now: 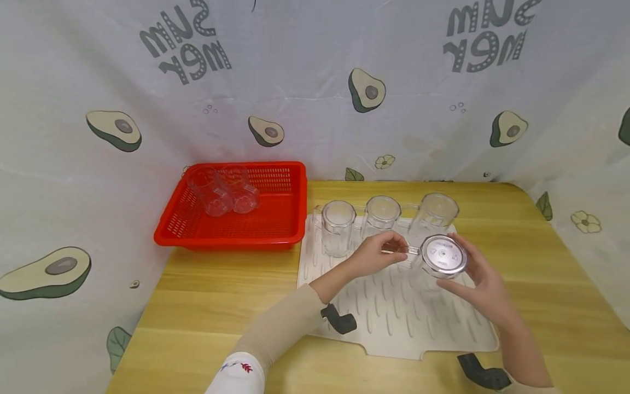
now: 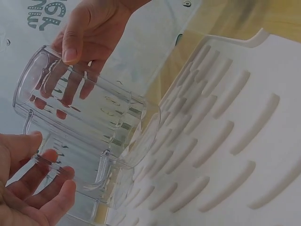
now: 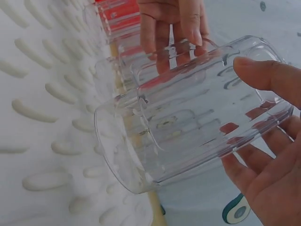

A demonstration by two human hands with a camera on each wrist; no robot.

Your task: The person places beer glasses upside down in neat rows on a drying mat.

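A clear plastic mug (image 1: 444, 255) is upside down over the front right part of a white ridged drying mat (image 1: 394, 323). My right hand (image 1: 484, 284) grips the mug's body near its base, thumb in front and fingers behind. At the handle, my left hand (image 1: 376, 253) pinches with thumb and fingers. The left wrist view shows the mug (image 2: 89, 108) tilted, its rim close to the mat. Whether the rim touches the mat I cannot tell. Behind it, several similar mugs stand upside down in a row, the leftmost mug (image 1: 338, 230) nearest the basket.
A red plastic basket (image 1: 231, 242) stands left of the mat and holds two clear mugs (image 1: 226, 191). The wooden table (image 1: 211, 312) runs back to a curtain (image 1: 315, 131) printed with avocados.
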